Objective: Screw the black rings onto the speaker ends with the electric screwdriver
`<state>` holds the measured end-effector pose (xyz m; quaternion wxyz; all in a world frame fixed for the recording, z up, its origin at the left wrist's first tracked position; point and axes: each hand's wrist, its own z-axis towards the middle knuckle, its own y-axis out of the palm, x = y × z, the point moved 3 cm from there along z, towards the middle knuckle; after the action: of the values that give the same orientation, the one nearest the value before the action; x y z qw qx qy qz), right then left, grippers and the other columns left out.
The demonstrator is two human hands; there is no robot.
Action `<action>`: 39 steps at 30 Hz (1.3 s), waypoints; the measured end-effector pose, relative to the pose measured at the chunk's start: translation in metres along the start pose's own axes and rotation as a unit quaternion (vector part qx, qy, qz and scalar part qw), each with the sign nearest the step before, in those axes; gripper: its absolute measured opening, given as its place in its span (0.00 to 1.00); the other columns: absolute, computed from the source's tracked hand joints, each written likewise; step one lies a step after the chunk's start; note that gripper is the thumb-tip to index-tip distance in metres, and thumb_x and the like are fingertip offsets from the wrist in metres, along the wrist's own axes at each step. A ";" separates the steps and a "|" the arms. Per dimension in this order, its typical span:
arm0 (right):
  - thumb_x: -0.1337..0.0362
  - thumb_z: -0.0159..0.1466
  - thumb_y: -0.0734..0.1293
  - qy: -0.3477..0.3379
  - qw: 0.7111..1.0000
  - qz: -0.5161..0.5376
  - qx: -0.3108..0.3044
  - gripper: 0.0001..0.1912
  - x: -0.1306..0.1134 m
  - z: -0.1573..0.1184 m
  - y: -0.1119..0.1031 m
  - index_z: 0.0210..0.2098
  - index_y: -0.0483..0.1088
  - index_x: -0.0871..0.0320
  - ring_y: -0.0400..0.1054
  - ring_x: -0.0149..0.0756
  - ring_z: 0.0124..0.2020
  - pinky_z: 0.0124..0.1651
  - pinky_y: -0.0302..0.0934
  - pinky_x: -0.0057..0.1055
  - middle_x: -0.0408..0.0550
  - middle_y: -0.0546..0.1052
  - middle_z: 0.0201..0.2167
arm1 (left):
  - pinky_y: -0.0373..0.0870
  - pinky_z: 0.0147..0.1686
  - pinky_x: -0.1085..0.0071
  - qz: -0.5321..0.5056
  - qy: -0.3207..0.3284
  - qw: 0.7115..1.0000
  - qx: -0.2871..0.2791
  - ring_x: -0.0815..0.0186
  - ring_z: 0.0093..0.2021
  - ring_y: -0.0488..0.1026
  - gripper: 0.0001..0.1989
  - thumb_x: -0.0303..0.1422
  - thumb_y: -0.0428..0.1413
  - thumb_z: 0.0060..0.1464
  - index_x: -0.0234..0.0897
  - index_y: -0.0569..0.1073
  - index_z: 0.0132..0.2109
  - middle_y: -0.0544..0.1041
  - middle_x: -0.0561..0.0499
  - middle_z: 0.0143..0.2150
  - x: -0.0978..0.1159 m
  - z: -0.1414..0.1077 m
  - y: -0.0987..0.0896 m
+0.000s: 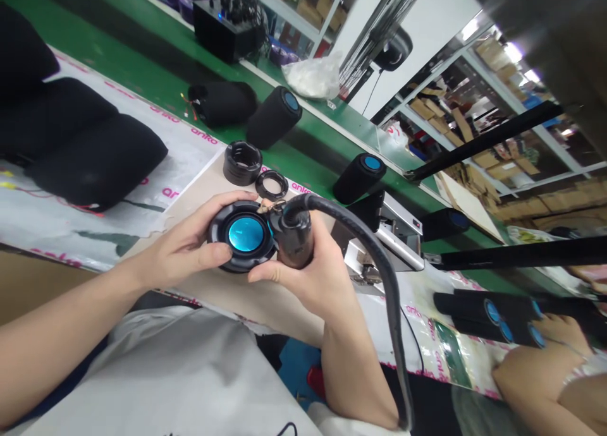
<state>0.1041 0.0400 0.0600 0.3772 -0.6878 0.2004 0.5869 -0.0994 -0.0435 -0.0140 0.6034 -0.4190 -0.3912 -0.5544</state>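
"Pale grey clothing (175,373) fills the foreground. What is being held above it?"

"A round, blue-centred black speaker end (245,234), over a beige board (203,189). The worker's left hand (187,246) grips it, thumb on the front rim, fingers parted to its width along the far edge."

"And the right hand (317,275)?"

"Curled round a glossy black cylinder (294,241), fingers partly hidden behind; a thick black cable (379,253) arches from the top. Whether cylinder and speaker end touch, I cannot tell."

"What lies just beyond?"

"A flat black ring (260,185) beside a deeper black collar (241,175). Farther off, on a green work surface (156,63), a black cylindrical speaker (275,117) shows its blue end. At right, a co-worker's hand (562,330) is beside more blue-ended speakers (465,306)."
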 end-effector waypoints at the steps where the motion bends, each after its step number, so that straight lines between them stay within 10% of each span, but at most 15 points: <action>1: 0.56 0.53 0.88 -0.001 1.000 0.006 0.003 0.38 0.000 0.000 0.000 0.58 0.74 0.45 0.78 0.45 0.59 0.64 0.74 0.40 0.40 0.81 0.56 | 0.69 0.75 0.51 -0.005 -0.002 1.000 0.000 0.43 0.77 0.65 0.32 0.49 0.62 0.69 0.57 0.66 0.76 0.68 0.52 0.77 0.000 0.000 0.000; 7: 0.54 0.53 0.87 0.026 0.996 -0.083 0.011 0.37 0.004 -0.007 -0.002 0.58 0.74 0.45 0.79 0.46 0.55 0.47 0.78 0.34 0.42 0.80 0.56 | 0.64 0.76 0.43 0.043 0.014 0.999 -0.002 0.37 0.76 0.65 0.63 0.51 0.79 0.44 0.53 0.55 0.79 0.66 0.42 0.77 0.001 0.002 0.003; 11: 0.56 0.52 0.88 0.026 0.998 -0.056 0.017 0.36 -0.001 -0.006 -0.002 0.57 0.75 0.45 0.79 0.45 0.54 0.50 0.77 0.35 0.39 0.81 0.54 | 0.70 0.73 0.48 0.112 0.015 0.994 0.007 0.43 0.75 0.68 0.55 0.38 0.77 0.52 0.52 0.56 0.78 0.66 0.43 0.77 0.005 0.001 0.005; 27: 0.65 0.52 0.89 -0.036 0.999 0.032 -0.008 0.37 0.004 -0.002 -0.006 0.57 0.76 0.40 0.76 0.37 0.61 0.66 0.72 0.30 0.32 0.80 0.56 | 0.68 0.75 0.54 0.088 -0.006 0.996 0.028 0.44 0.74 0.69 0.43 0.38 0.73 0.57 0.47 0.65 0.74 0.68 0.46 0.75 0.020 -0.002 0.011; 34: 0.54 0.53 0.89 -0.022 0.998 -0.063 0.008 0.35 0.005 -0.008 -0.006 0.56 0.75 0.35 0.81 0.33 0.49 0.48 0.76 0.26 0.27 0.82 0.49 | 0.66 0.75 0.42 0.068 -0.015 0.997 -0.022 0.39 0.77 0.65 0.64 0.42 0.80 0.47 0.55 0.51 0.81 0.67 0.45 0.77 0.012 0.002 0.002; 39: 0.58 0.56 0.87 -0.057 0.994 -0.092 -0.003 0.37 0.002 -0.007 -0.005 0.61 0.73 0.37 0.77 0.34 0.61 0.58 0.74 0.24 0.28 0.81 0.56 | 0.72 0.72 0.47 0.019 -0.001 1.000 0.000 0.38 0.75 0.66 0.56 0.52 0.77 0.49 0.62 0.59 0.78 0.66 0.49 0.77 0.006 0.000 0.002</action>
<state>0.1123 0.0384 0.0598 0.4383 -0.6700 0.1129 0.5885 -0.0968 -0.0457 -0.0086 0.6132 -0.4269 -0.3840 -0.5425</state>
